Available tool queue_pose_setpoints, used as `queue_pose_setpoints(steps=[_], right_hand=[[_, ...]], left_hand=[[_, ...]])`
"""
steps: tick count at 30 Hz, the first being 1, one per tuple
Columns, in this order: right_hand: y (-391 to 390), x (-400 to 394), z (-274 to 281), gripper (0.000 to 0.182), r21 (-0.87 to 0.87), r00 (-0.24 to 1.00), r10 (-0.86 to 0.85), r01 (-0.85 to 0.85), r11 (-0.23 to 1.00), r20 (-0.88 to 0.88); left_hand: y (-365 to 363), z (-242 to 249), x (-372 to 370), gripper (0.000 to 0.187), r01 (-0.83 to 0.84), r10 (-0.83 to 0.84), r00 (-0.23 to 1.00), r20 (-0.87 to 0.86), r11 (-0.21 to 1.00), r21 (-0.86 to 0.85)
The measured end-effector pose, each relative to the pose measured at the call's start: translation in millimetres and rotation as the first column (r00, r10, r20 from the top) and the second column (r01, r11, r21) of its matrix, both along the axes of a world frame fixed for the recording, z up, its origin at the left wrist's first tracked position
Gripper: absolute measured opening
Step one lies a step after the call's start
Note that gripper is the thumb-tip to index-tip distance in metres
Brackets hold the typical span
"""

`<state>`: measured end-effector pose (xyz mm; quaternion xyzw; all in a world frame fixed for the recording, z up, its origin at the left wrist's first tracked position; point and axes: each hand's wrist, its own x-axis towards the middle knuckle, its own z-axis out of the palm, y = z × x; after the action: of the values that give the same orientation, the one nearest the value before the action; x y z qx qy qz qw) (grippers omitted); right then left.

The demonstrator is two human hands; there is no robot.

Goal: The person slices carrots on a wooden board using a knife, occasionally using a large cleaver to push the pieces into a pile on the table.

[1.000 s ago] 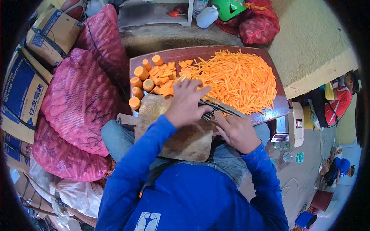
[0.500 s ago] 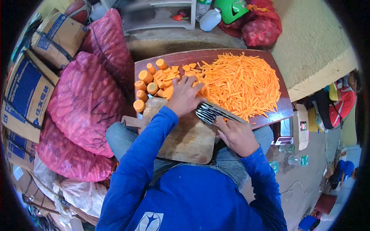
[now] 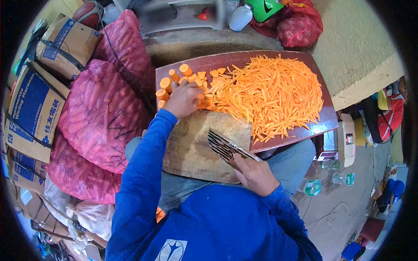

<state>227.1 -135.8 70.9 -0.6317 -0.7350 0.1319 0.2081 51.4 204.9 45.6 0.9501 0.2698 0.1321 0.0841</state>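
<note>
My left hand [image 3: 186, 99] is over the cut carrot chunks [image 3: 166, 84] at the left of the dark red wooden table [image 3: 209, 58]. Its fingers are curled down among them, and whatever they hold is hidden. My right hand [image 3: 257, 175] grips a broad knife [image 3: 224, 148] whose wide blade shows black and silver streaks. The blade is above the worn wooden chopping board [image 3: 196, 154], which rests across my lap against the table edge. A big heap of carrot strips [image 3: 283, 95] covers the right part of the table.
Pink mesh sacks [image 3: 102, 113], apparently full of carrots, and cardboard boxes [image 3: 32, 113] crowd my left side. Beyond the table are a white shelf [image 3: 183, 24], a white jug [image 3: 240, 18], a green helmet [image 3: 263, 9] and a red net bag [image 3: 300, 30]. Plastic bottles [image 3: 312, 187] lie on the floor at right.
My left hand has moved left from the edge of the strip heap to the carrot chunks. My right hand has drawn the knife back toward me, off the strips and over the board.
</note>
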Motion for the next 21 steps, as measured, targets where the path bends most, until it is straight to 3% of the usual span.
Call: queue_pose_setpoints(steps=[2, 9, 11, 15, 17, 21], right_hand=[[1.0, -4.3, -1.5, 0.052, -0.014, 1.0, -0.002, 0.002, 1.0, 0.003], [-1.5, -5.9, -25.8, 0.058, 0.041, 0.998, 0.047, -0.045, 0.998, -0.052], [-3.3, -6.6, -29.0, 0.059, 0.033, 0.997, 0.043, -0.041, 0.999, -0.058], [-3.7, -7.0, -30.1, 0.059, -0.005, 0.997, 0.04, -0.04, 0.999, -0.067], [-4.1, -6.4, -31.3, 0.058, -0.002, 0.997, 0.04, -0.04, 0.999, -0.063], [-4.0, -7.2, -29.2, 0.055, 0.013, 0.999, 0.031, -0.03, 0.999, -0.032]], left_hand=[[-6.2, -0.4, 6.4, 0.031, 0.037, -0.023, 0.989, -0.148, 0.995, 0.091], [3.5, -3.5, 26.3, 0.03, 0.067, -0.038, 0.983, -0.18, 0.985, 0.158], [6.0, 3.6, 29.5, 0.033, 0.151, -0.059, 0.907, -0.416, 0.97, 0.193], [7.8, 5.4, 32.7, 0.033, 0.217, -0.11, 0.901, -0.42, 0.952, 0.217], [5.7, 15.2, 37.4, 0.032, 0.158, -0.118, 0.906, -0.407, 0.985, 0.066], [8.9, 12.2, 37.6, 0.032, 0.201, -0.143, 0.885, -0.443, 0.976, 0.087]])
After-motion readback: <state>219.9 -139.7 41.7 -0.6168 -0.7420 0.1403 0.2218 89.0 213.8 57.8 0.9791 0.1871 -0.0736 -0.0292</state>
